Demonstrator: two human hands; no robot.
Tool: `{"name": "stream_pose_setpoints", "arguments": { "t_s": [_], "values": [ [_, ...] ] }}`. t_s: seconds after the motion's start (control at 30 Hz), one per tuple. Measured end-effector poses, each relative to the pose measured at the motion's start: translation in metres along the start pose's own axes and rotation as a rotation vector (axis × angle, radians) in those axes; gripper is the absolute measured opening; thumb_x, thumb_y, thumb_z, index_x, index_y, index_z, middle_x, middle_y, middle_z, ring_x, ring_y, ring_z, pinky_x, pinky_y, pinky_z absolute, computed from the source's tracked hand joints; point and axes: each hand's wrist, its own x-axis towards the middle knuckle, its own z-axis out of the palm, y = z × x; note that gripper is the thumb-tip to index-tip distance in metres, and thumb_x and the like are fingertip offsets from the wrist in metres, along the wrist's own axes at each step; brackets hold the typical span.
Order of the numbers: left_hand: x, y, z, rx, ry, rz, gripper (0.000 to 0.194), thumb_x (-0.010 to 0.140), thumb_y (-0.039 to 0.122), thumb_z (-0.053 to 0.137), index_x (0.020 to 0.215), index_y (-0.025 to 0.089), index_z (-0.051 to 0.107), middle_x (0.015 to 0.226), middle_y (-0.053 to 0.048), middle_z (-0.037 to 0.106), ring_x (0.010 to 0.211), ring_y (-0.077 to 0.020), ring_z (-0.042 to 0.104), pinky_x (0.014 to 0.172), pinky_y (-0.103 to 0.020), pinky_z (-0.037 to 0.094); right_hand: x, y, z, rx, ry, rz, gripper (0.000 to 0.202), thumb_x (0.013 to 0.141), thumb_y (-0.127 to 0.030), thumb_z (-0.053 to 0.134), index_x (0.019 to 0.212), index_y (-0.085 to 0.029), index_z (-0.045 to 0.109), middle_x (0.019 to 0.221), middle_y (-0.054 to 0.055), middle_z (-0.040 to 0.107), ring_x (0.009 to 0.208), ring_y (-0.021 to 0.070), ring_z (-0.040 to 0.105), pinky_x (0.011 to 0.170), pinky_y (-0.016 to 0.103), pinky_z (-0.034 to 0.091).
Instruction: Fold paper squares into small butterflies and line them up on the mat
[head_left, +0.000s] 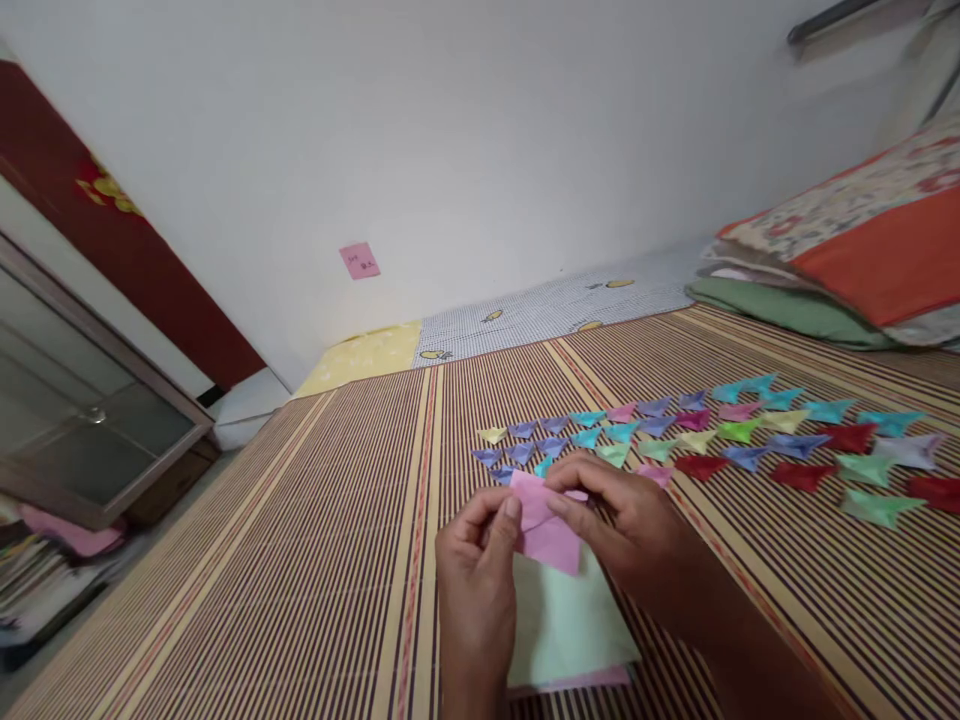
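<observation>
A small pink sheet of paper (551,545), with a crease or folded edge across it, is held up between both hands. My left hand (480,570) pinches its left edge between thumb and fingers. On the right side, my right hand (615,510) grips the same paper, thumb in front and fingers behind. Below them a stack of paper (574,625) lies on the striped mat, pale green on top with a pink edge showing underneath. Beyond my hands, several folded paper figures (739,430) in many colours stand in rows.
The striped bamboo mat (337,530) covers the bed. Folded bedding (885,240) is piled at the back right. A pink note (360,261) sticks to the white wall behind. At the left are a glass-fronted cabinet (82,400) and a pile of papers (45,580).
</observation>
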Motion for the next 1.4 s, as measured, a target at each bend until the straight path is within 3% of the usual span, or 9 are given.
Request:
{"name": "stream_pose_setpoints", "arguments": {
  "t_s": [0.17, 0.33, 0.57, 0.67, 0.77, 0.87, 1.03, 1.2, 1.4],
  "values": [
    [-0.001, 0.004, 0.003, 0.051, -0.010, 0.095, 0.029, 0.086, 0.045, 0.076, 0.092, 0.018, 0.083, 0.087, -0.006, 0.072, 0.086, -0.0210, 0.065, 0.078, -0.030, 0.052, 0.000, 0.003, -0.001, 0.015, 0.017, 0.004, 0.021, 0.101, -0.030, 0.053, 0.083, -0.021, 0.062, 0.085, 0.002, 0.062, 0.082, 0.0201, 0.059, 0.074, 0.035, 0.043],
    [0.000, 0.003, 0.006, 0.095, 0.005, 0.159, 0.022, 0.086, 0.040, 0.077, 0.087, 0.020, 0.083, 0.085, -0.004, 0.069, 0.082, -0.0181, 0.062, 0.075, -0.027, 0.050, -0.002, 0.000, 0.002, 0.015, 0.028, 0.010, 0.020, 0.100, -0.028, 0.054, 0.082, -0.021, 0.062, 0.085, 0.002, 0.064, 0.083, 0.0200, 0.060, 0.075, 0.035, 0.042],
    [-0.001, -0.001, 0.007, 0.012, -0.001, 0.045, 0.032, 0.088, 0.047, 0.075, 0.104, 0.019, 0.081, 0.082, -0.003, 0.070, 0.073, -0.0141, 0.059, 0.065, -0.023, 0.048, -0.001, 0.000, 0.003, 0.015, 0.079, 0.016, 0.021, 0.100, -0.029, 0.055, 0.082, -0.021, 0.064, 0.083, 0.001, 0.064, 0.081, 0.0191, 0.061, 0.074, 0.033, 0.044],
    [0.000, -0.001, 0.005, -0.068, -0.077, -0.022, 0.036, 0.085, 0.046, 0.079, 0.108, 0.019, 0.079, 0.083, -0.004, 0.073, 0.070, -0.0135, 0.060, 0.065, -0.023, 0.048, 0.000, 0.002, 0.004, 0.021, 0.154, 0.012, 0.020, 0.099, -0.029, 0.057, 0.082, -0.021, 0.064, 0.083, 0.001, 0.064, 0.079, 0.0180, 0.061, 0.072, 0.032, 0.044],
    [0.001, -0.002, 0.002, -0.139, -0.137, -0.079, 0.033, 0.078, 0.041, 0.086, 0.100, 0.016, 0.080, 0.082, -0.005, 0.074, 0.070, -0.0132, 0.062, 0.067, -0.023, 0.049, 0.000, 0.000, 0.002, 0.028, 0.200, 0.008, 0.018, 0.098, -0.029, 0.059, 0.082, -0.021, 0.065, 0.084, 0.001, 0.065, 0.080, 0.0182, 0.061, 0.073, 0.032, 0.044],
    [0.001, -0.001, 0.000, -0.174, -0.129, -0.091, 0.031, 0.073, 0.035, 0.091, 0.096, 0.016, 0.081, 0.082, -0.005, 0.075, 0.072, -0.0134, 0.063, 0.070, -0.023, 0.051, 0.000, -0.002, 0.000, 0.085, 0.168, 0.024, 0.024, 0.099, -0.034, 0.058, 0.083, -0.021, 0.068, 0.083, 0.001, 0.066, 0.080, 0.0181, 0.061, 0.073, 0.031, 0.045],
    [0.000, 0.002, -0.002, -0.286, -0.162, -0.064, 0.031, 0.085, 0.044, 0.080, 0.097, 0.016, 0.083, 0.082, -0.007, 0.076, 0.074, -0.0153, 0.065, 0.072, -0.025, 0.051, 0.000, -0.003, -0.005, 0.152, 0.120, 0.048, 0.025, 0.101, -0.038, 0.056, 0.088, -0.021, 0.072, 0.090, 0.003, 0.069, 0.087, 0.0189, 0.064, 0.075, 0.030, 0.047],
    [0.002, -0.002, -0.006, -0.276, -0.180, -0.072, 0.027, 0.077, 0.031, 0.086, 0.100, 0.018, 0.083, 0.088, -0.007, 0.078, 0.082, -0.0174, 0.068, 0.083, -0.029, 0.053, 0.000, -0.001, -0.007, 0.138, 0.087, 0.030, 0.023, 0.101, -0.035, 0.057, 0.090, -0.022, 0.072, 0.090, 0.003, 0.069, 0.088, 0.0185, 0.064, 0.079, 0.030, 0.048],
    [0.003, -0.006, -0.011, -0.254, -0.172, -0.097, 0.036, 0.073, 0.024, 0.089, 0.107, 0.018, 0.081, 0.077, -0.002, 0.073, 0.058, -0.0084, 0.055, 0.063, -0.021, 0.048, 0.000, -0.003, -0.005, 0.133, 0.075, 0.040, 0.023, 0.100, -0.035, 0.058, 0.091, -0.021, 0.073, 0.087, 0.002, 0.068, 0.082, 0.0174, 0.063, 0.073, 0.030, 0.047]
  ]
}}
